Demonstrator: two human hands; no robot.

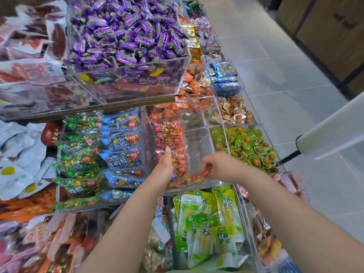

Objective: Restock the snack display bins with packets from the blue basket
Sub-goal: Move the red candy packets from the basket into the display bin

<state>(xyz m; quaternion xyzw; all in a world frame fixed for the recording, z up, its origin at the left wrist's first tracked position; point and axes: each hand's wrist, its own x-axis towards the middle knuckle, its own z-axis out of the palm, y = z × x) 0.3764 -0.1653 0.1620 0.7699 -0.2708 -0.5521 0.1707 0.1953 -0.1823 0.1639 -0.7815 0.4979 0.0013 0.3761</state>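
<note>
A clear acrylic bin in the middle of the display holds a row of red snack packets along its left side; its right half is bare. My left hand has straight fingers pressed against that row of red packets. My right hand pinches one red packet and holds it low at the front of the same bin. Only a small blue corner, perhaps the blue basket, shows at the bottom right edge.
Green and blue packets fill the bin to the left. Yellow-green bamboo shoot packs lie in the front bin. Purple candies fill the upper bin. Egg snacks sit to the right, beside the tiled aisle floor.
</note>
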